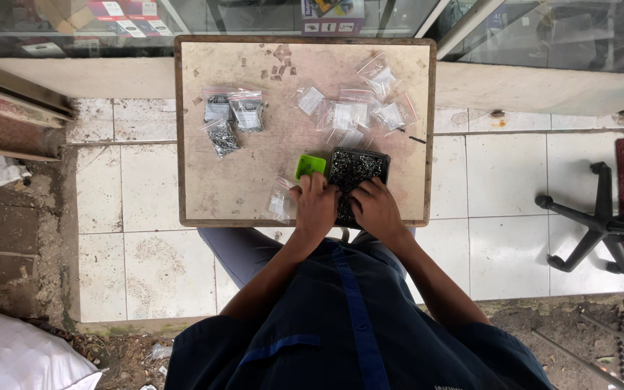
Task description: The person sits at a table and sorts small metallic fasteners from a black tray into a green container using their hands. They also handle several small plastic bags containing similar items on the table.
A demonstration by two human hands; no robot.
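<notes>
Hands first: I see my left hand and right hand resting on the black tray of screws near the table's front edge; grip unclear. Filled bags lie left, the tray remains full.

On the square, worn wooden worktop, the black rectangular tray of small dark screws sits near the front edge, right of centre. Just left of the tray, touching its corner, lies the small green plastic scoop. The left hand rests at the tray's front-left, the right hand on its front part. A clear plastic bag lies left of the tray. Behind it lie empty clear bags; far left behind, three filled screw bags.
</notes>
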